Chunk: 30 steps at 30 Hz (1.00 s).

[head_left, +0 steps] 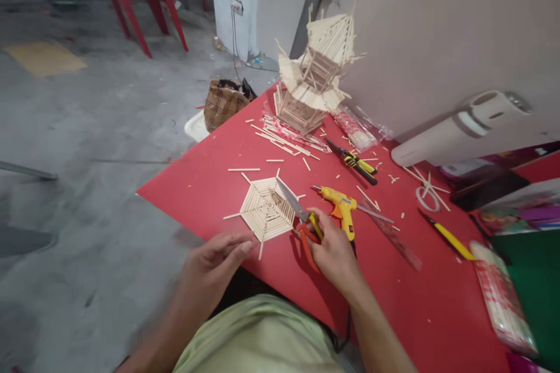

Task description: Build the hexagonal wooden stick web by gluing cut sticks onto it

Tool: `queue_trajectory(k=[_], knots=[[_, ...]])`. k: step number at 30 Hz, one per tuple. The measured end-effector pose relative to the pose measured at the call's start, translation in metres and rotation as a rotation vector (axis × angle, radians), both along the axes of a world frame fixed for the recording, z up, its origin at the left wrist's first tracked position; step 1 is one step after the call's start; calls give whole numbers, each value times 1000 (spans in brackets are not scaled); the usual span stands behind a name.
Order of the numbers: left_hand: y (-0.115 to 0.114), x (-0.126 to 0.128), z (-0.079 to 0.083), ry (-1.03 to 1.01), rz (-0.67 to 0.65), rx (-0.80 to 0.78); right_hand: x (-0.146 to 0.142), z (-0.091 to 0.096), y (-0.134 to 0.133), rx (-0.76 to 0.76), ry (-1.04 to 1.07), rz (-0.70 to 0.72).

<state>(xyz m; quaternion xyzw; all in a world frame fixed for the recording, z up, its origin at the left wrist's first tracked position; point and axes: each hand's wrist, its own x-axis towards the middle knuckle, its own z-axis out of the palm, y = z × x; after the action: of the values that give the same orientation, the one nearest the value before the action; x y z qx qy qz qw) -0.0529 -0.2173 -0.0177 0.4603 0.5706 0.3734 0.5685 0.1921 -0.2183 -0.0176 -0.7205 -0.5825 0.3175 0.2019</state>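
The right hand (pixel 333 247) is holding scissors (pixel 294 201) clamped in its grip over the stick web (pixel 258 213), which is lying on the bench (pixel 188 180); the left hand (pixel 219 262) is hovering alongside (its grip I cannot tell). Light, stiff, probably fragile, the web is inviting a rim hold.

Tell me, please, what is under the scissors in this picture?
Part of the hexagonal stick panel and the red tabletop show below the scissors. Whatever the scissors and the right hand cover cannot be seen.
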Motion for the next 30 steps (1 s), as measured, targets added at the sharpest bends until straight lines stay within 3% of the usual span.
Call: queue_trajectory(k=[3, 7, 15, 20, 24, 27, 30], knots=[[-3, -7, 3, -281, 78, -288, -5, 4, 0, 0, -116, -1], [-3, -13, 8, -561, 186, -483, -12, 13, 4, 5, -341, 118], [-1, -15, 13, -849, 187, -595, -9, 42, 21, -2, -288, 273], [12, 6, 7, -944, 139, -765, -9, 58, 23, 44, -150, 224], [27, 37, 4, -1063, 9, -868, -9, 55, 18, 78, -11, 190], [32, 52, 4, -1071, 35, -831, -6, 50, 10, 149, 24, 91], [35, 53, 3, -1085, 65, -682, -2, 49, -2, 290, -57, -98]])
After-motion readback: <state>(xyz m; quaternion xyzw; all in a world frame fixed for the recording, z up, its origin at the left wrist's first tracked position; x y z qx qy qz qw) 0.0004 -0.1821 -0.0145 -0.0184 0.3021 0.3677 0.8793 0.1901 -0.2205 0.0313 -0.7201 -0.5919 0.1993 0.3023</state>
